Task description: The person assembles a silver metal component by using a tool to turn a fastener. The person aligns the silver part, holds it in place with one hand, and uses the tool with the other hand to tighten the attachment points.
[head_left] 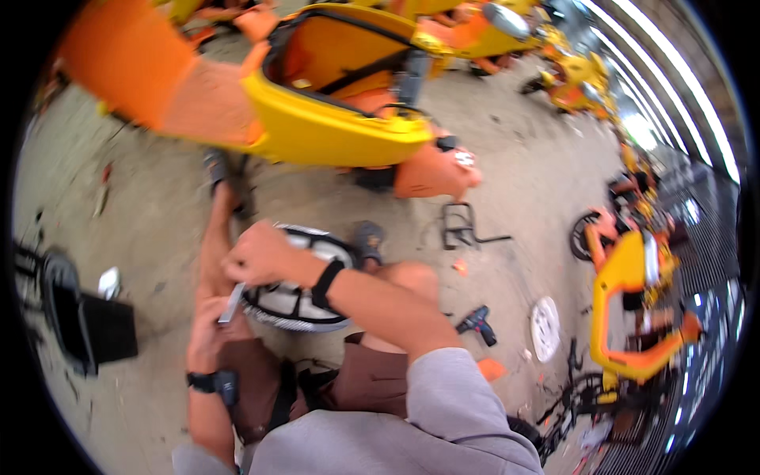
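A narrow silver strip-like piece (231, 305) slants between my two hands; blur hides its exact kind. My left hand (207, 323) is closed around its lower part, low beside my left knee. Just above, my right hand (261, 253) is curled into a fist near the strip's upper end, and what its fingers hold is hidden. Beneath my right wrist, between my legs, is a round white-and-black part (289, 305) with dark spoke-like bars and a patterned rim. My right forearm covers some of it.
A yellow-and-orange scooter body (332, 131) stands close ahead. A cordless drill (476, 324), a white disc (545, 328) and a black metal bracket (459, 226) lie to the right. At left is a black bin (111, 328). A yellow-orange frame (598, 317) stands farther right.
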Tool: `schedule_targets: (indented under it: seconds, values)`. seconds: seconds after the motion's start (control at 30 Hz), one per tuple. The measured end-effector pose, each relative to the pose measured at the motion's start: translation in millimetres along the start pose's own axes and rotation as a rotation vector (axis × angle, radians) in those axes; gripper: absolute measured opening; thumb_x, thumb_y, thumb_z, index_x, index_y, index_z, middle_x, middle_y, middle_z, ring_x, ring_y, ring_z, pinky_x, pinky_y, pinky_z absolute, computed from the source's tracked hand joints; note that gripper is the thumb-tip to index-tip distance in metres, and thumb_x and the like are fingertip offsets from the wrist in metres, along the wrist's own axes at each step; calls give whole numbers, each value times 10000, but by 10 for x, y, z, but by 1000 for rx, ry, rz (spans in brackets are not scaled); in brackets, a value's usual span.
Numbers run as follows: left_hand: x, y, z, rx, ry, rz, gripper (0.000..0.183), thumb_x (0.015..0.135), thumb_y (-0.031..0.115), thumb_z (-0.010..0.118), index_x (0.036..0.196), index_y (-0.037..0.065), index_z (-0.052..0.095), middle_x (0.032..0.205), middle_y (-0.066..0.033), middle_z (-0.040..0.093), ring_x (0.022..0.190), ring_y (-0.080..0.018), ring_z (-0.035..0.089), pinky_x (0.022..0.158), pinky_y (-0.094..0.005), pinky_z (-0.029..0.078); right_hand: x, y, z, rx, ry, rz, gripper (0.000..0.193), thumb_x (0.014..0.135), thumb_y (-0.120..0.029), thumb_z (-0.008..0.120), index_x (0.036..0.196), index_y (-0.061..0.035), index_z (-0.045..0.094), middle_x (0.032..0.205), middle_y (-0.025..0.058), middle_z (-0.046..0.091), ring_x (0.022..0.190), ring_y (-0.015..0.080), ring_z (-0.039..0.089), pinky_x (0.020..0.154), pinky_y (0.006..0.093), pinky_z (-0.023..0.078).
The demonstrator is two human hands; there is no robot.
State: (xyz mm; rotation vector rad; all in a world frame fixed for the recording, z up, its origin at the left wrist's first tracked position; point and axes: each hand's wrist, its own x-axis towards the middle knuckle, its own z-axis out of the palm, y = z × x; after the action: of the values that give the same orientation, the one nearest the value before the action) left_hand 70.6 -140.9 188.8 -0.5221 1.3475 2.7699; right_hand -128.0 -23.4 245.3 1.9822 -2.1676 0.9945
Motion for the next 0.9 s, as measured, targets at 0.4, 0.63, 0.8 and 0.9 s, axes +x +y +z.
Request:
schedule_targets:
  seconds: [0.4, 0.63, 0.8, 0.9]
  values:
    - [-199, -316, 207, 90, 110, 13, 524, 1015, 422, 488, 726, -3, 588, 552, 44, 381, 471, -53, 313, 444, -225, 242, 23, -295, 234, -122, 462, 428, 650, 853, -275, 616, 1405, -14, 394, 1403, 232, 442, 1287, 405, 421, 1115, 510, 244]
    - [-19, -517, 451, 405, 191, 113, 337, 902, 247, 712, 673, 31, 592, 589, 41, 502, 545, -27, 413, 483, -219, 302, 52, -432, -69, 69, -474, 790, 696, 836, -443, 595, 1275, 90, 503, 900, 271, 683, 857, 414, 670, 810, 478, 520]
    - [27, -512, 414, 74, 284, -59, 353, 911, 231, 698, 655, 96, 495, 563, 49, 458, 476, -34, 381, 432, -218, 254, -9, -458, -322, -67, -577, 499, 472, 787, -347, 623, 1046, 48, 617, 860, 242, 682, 846, 402, 667, 791, 471, 523]
    - [111, -373, 335, -200, 370, -143, 362, 974, 310, 591, 701, 127, 439, 535, 71, 300, 430, -62, 294, 413, -227, 208, -9, -453, -393, -106, -602, 461, 382, 838, -335, 602, 960, 27, 627, 867, 247, 680, 853, 401, 664, 803, 479, 517]
